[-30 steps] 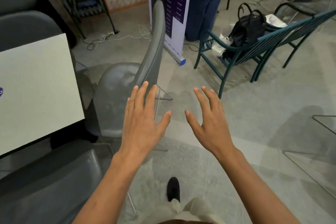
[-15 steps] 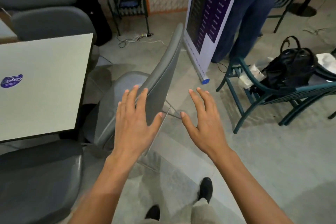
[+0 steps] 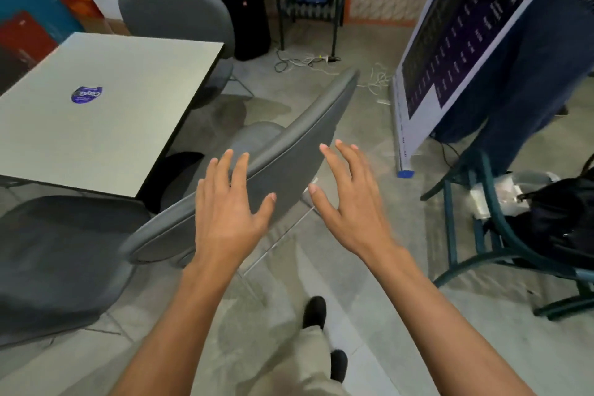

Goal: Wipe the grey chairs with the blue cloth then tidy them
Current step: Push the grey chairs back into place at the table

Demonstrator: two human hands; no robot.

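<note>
Beside the bench (image 3: 96, 125), a grey chair (image 3: 289, 151) stands on the floor, its backrest edge toward the camera. Left hand (image 3: 228, 202) and right hand (image 3: 350, 199) are spread flat with fingers apart, poised over the backrest; contact cannot be confirmed. Both hold nothing.

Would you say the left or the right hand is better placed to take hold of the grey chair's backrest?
Left: the left hand already overlaps the backrest; the right hand hovers beside it.
</note>
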